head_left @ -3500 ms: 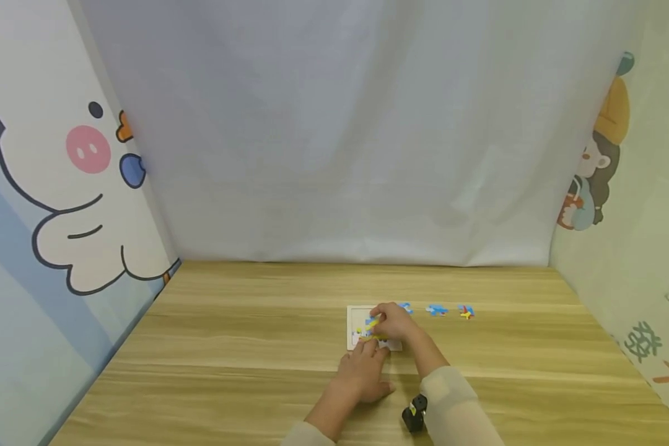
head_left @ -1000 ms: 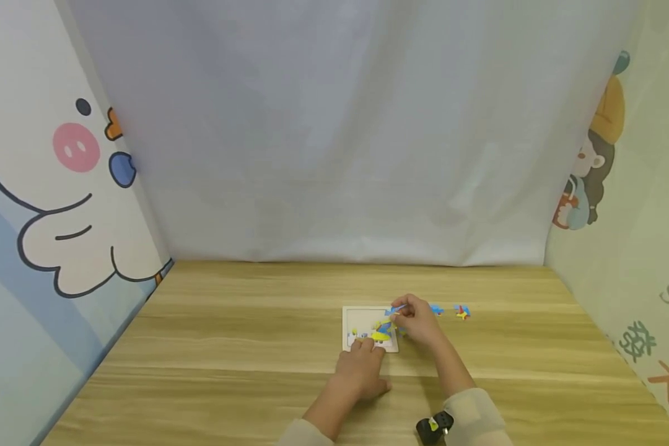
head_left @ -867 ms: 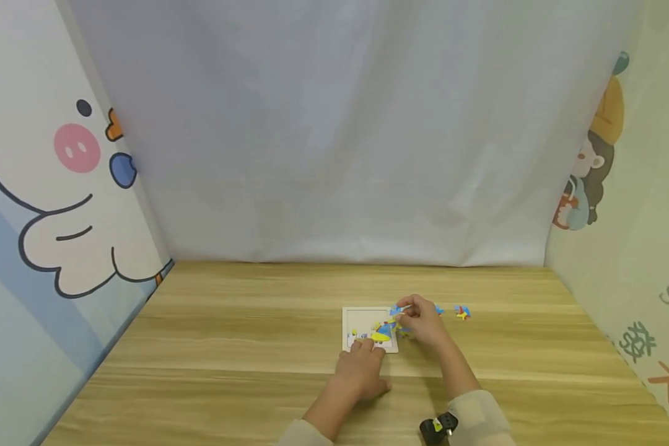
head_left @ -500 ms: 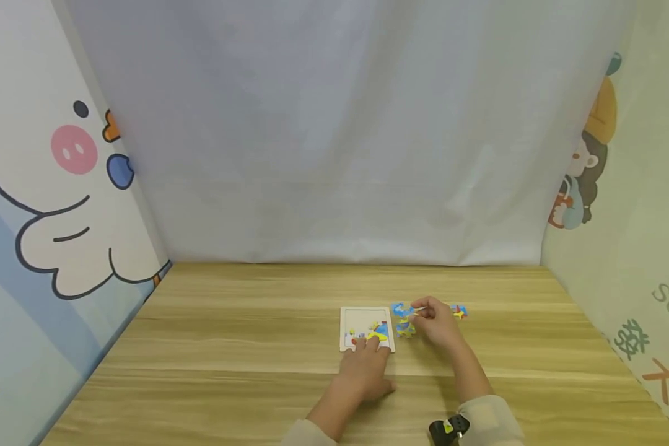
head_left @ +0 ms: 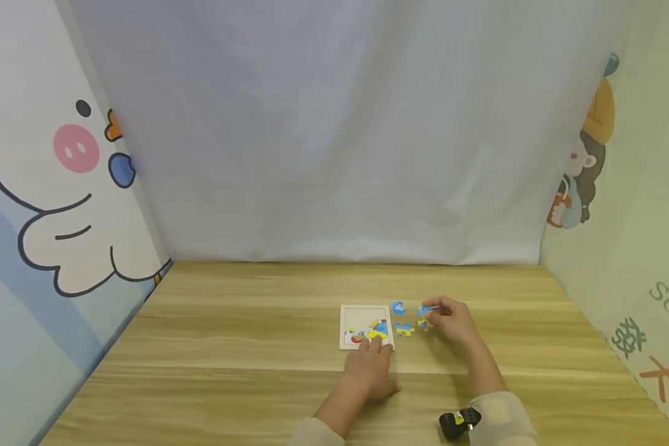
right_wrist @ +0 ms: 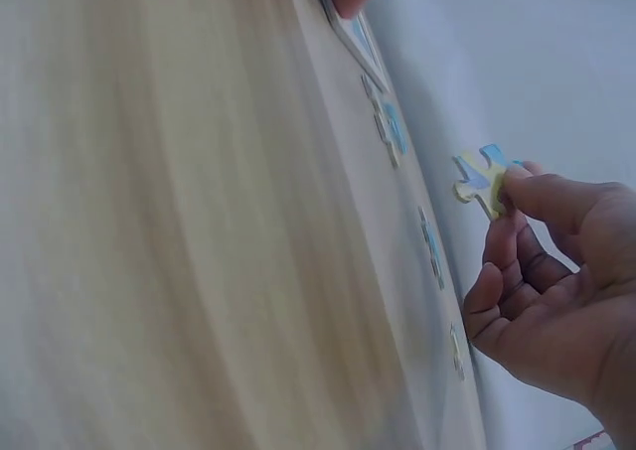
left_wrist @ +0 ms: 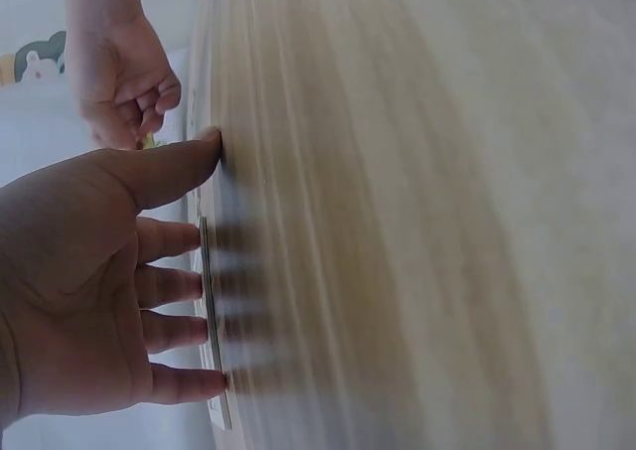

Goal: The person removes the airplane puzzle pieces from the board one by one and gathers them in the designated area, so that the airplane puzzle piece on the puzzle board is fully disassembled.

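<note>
A pale square puzzle tray (head_left: 342, 328) lies on the table, its lower part showing printed red, yellow and blue patches. My left hand (head_left: 370, 370) rests with fingers spread along its near edge; in the left wrist view those fingers (left_wrist: 169, 286) reach straight to the rim and the thumb touches the table. To the right, my right hand (head_left: 451, 319) pinches a yellow-and-blue jigsaw piece (right_wrist: 481, 182) between thumb and fingers, held up off the table. Beside the tray lie a blue piece (head_left: 398, 308) and a blue-and-yellow piece (head_left: 405, 329).
Another blue piece (head_left: 425, 309) shows by my right fingertips, and one more is mostly hidden behind that hand. A small black device (head_left: 459, 423) sits by the right sleeve. The wooden table (head_left: 228, 322) meets a grey curtain (head_left: 334, 186) behind, with printed walls on both sides.
My right hand has moved from over the tray out to the right, carrying the jigsaw piece and uncovering the loose pieces beside the tray. My left hand stays at the near edge.
</note>
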Tool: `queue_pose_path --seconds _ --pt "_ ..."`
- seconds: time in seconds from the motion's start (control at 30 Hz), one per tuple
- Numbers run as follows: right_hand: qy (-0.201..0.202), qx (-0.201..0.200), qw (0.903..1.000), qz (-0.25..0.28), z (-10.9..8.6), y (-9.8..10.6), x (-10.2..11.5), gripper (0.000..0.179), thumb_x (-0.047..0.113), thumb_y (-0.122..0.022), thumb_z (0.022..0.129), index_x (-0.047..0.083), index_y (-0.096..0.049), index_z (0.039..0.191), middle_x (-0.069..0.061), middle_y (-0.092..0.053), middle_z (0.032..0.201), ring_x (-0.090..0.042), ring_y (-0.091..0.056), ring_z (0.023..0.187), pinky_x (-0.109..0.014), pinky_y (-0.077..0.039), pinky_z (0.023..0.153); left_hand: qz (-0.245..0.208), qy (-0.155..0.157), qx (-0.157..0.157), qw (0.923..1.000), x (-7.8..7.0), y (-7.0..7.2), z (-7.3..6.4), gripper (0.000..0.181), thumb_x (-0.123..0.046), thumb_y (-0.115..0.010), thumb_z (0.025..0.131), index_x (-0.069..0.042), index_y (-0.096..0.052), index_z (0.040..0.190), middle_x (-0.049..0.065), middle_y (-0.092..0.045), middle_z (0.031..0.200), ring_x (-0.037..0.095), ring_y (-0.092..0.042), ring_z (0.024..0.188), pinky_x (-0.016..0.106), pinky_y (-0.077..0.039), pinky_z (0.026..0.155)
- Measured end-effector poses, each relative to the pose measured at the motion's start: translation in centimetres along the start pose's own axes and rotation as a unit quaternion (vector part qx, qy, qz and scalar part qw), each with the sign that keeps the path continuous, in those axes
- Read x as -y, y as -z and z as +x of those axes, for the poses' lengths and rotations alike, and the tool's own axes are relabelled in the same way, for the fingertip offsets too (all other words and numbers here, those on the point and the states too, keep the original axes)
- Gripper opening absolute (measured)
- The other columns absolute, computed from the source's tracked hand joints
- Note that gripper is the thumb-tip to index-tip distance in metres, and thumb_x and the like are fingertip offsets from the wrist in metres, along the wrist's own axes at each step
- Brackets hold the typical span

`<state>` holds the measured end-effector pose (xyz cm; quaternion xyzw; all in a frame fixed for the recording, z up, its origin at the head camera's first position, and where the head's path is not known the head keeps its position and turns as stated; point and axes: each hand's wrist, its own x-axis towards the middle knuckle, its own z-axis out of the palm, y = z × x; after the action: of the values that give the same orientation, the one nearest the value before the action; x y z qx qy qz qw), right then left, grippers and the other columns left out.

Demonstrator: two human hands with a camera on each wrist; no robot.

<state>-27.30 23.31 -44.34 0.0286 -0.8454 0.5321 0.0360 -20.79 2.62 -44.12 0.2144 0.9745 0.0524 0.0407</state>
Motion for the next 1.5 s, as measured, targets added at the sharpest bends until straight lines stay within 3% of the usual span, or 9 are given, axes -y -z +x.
queue_pose_path --seconds 0.2,0.37,0.63,1.1,1.5 --pt "-0.014 0.003 0.9999 -0.009 -0.1 0.8 -0.7 0.027 0.005 -0.062 0.087 -0.008 -0.061 0.111 -0.018 -0.062 0.101 -0.026 -0.057 0.09 -0.032 -0.048 0.075 -0.006 -0.008 -0.006 0.9999 0.4 0.0 0.2 0.065 -0.05 -0.071 0.074 -0.016 -0.054 0.125 0.005 -0.048 0.124 0.027 -0.043 0.117 0.044 -0.047 0.081" --pt "-0.052 0.005 0.9986 0.006 -0.1 1.1 -1.3 0.027 0.004 -0.061 0.087 -0.009 -0.059 0.111 -0.014 -0.062 0.091 -0.02 -0.056 0.078 -0.03 -0.049 0.065 -0.006 -0.009 -0.005 0.9999 0.5 -0.1 0.2 0.066 -0.051 -0.071 0.074 -0.016 -0.054 0.126 0.005 -0.048 0.125 0.027 -0.043 0.117 0.044 -0.047 0.081" --pt "-0.077 0.014 0.9969 0.005 0.3 1.5 -2.1 0.027 0.002 -0.06 0.087 -0.012 -0.057 0.109 -0.008 -0.062 0.085 -0.017 -0.052 0.072 -0.029 -0.047 0.061 -0.026 -0.005 0.001 0.9997 0.6 -0.2 0.0 0.067 -0.052 -0.069 0.076 -0.017 -0.051 0.13 0.007 -0.044 0.134 0.028 -0.039 0.123 0.047 -0.043 0.088" --pt "-0.064 0.007 0.9961 -0.06 0.6 1.5 -2.2 0.021 0.005 -0.064 0.085 -0.008 -0.066 0.101 -0.02 -0.062 0.103 -0.026 -0.054 0.09 -0.028 -0.046 0.069 -0.033 0.0 0.016 0.9993 0.4 0.3 -0.2 0.068 -0.051 -0.067 0.078 -0.018 -0.049 0.135 0.008 -0.039 0.142 0.03 -0.033 0.129 0.049 -0.039 0.094" --pt "-0.065 0.005 0.9979 -0.006 0.2 1.5 -2.0 0.028 0.005 -0.062 0.087 -0.013 -0.059 0.108 -0.008 -0.061 0.079 -0.017 -0.054 0.07 -0.027 -0.047 0.061 -0.034 -0.002 0.021 0.9992 0.6 0.1 -0.3 0.068 -0.051 -0.067 0.078 -0.019 -0.048 0.135 0.007 -0.038 0.142 0.03 -0.033 0.129 0.049 -0.039 0.094"
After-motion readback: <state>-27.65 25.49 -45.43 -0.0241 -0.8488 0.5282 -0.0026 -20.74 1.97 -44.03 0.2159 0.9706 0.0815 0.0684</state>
